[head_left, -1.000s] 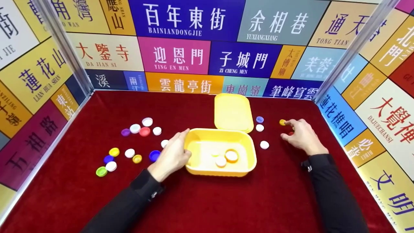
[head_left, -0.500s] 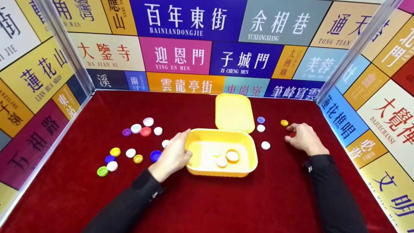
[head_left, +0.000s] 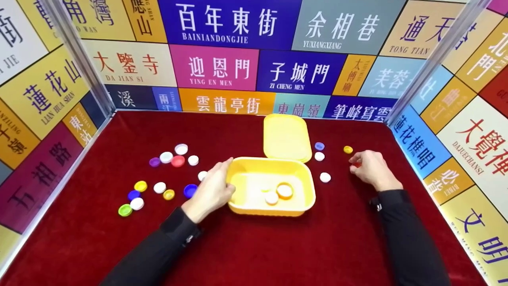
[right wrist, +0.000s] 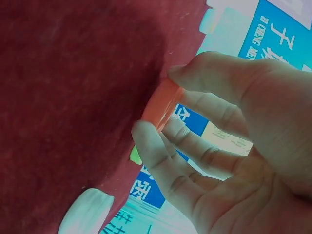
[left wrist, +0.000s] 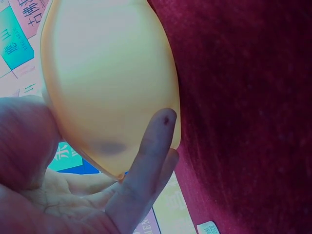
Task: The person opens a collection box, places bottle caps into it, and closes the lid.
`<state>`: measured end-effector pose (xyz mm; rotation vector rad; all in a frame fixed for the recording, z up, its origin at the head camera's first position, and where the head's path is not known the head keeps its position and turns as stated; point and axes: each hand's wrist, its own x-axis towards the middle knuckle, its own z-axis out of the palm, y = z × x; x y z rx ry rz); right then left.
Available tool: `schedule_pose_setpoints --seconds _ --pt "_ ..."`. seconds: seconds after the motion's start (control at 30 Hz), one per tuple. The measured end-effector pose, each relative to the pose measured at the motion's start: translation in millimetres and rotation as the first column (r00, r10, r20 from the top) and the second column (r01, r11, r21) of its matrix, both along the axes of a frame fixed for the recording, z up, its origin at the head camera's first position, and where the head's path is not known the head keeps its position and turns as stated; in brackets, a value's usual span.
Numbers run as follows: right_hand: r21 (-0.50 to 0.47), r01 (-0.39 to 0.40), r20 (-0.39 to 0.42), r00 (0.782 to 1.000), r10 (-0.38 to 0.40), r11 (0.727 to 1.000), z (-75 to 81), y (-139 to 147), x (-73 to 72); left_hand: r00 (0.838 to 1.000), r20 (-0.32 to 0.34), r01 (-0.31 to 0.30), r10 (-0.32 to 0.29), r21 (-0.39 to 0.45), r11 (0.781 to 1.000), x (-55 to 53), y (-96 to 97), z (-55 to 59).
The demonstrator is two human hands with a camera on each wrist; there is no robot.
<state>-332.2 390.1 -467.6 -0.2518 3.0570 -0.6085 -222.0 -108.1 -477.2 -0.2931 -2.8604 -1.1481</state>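
Observation:
My left hand (head_left: 211, 191) grips the left end of a yellow plastic box (head_left: 274, 210). In the left wrist view its fingers (left wrist: 158, 134) lie along the outer wall. Inside the box are a white cap (head_left: 271, 198), a larger orange-rimmed cap (head_left: 284, 191) and a small yellow one (head_left: 265, 189). On the right side my right hand (head_left: 372, 170) pinches a red bottle cap (right wrist: 162, 105) between thumb and fingertip, close to the cloth. The head view hides that cap behind the fingers. Just beyond the right hand lies a yellow cap (head_left: 348, 149).
A yellow lid (head_left: 286, 137) lies behind the box. Between box and right hand are a purple cap (head_left: 319, 146) and two white caps (head_left: 325, 177). Several mixed caps, including a green one (head_left: 125, 210), are scattered left on the red cloth (head_left: 254, 250). Sign-printed walls (head_left: 301, 71) enclose the table.
My right hand has drawn slightly away from the yellow cap, which stays on the cloth, and its fingers have closed on the red cap. The left hand and box have stayed put.

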Motion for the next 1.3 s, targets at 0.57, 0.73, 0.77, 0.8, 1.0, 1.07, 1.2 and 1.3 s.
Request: schedule_pose_setpoints --seconds 0.57,0.73,0.77,0.8,1.0,1.07,1.2,1.3 --pt "-0.025 -0.110 -0.219 0.970 0.102 0.994 24.7 -54.4 19.1 1.000 0.002 -0.004 0.004 0.000 1.000 0.4 0.1 1.9" --pt "-0.031 -0.160 -0.272 0.951 0.146 0.987 36.3 -83.0 29.7 1.000 0.002 -0.002 0.002 -0.004 1.000 0.0 0.8 2.1" --pt "-0.036 -0.172 -0.282 0.947 0.156 0.984 38.1 -89.2 32.1 1.000 0.004 -0.001 0.001 -0.005 1.000 0.1 0.9 1.7" --pt "-0.041 -0.186 -0.290 0.942 0.167 0.982 40.0 -95.5 34.7 1.000 0.007 -0.001 0.001 -0.006 1.000 0.1 1.0 1.4" --pt "-0.076 -0.281 -0.334 0.911 0.241 0.957 47.8 -132.6 50.7 1.000 0.014 -0.004 0.004 -0.007 1.000 0.0 1.3 0.2" --pt "-0.080 -0.316 -0.341 0.900 0.272 0.946 48.5 -144.9 55.5 1.000 0.016 -0.004 0.004 -0.006 1.000 0.2 1.2 0.0" --pt "-0.062 -0.388 -0.332 0.877 0.347 0.920 47.5 -169.7 65.2 1.000 0.009 -0.003 0.003 -0.004 1.000 0.0 1.3 -0.5" --pt "-0.032 -0.461 -0.318 0.846 0.428 0.887 43.9 -188.2 74.0 1.000 -0.001 0.002 -0.002 -0.006 1.000 0.0 1.7 -0.6"
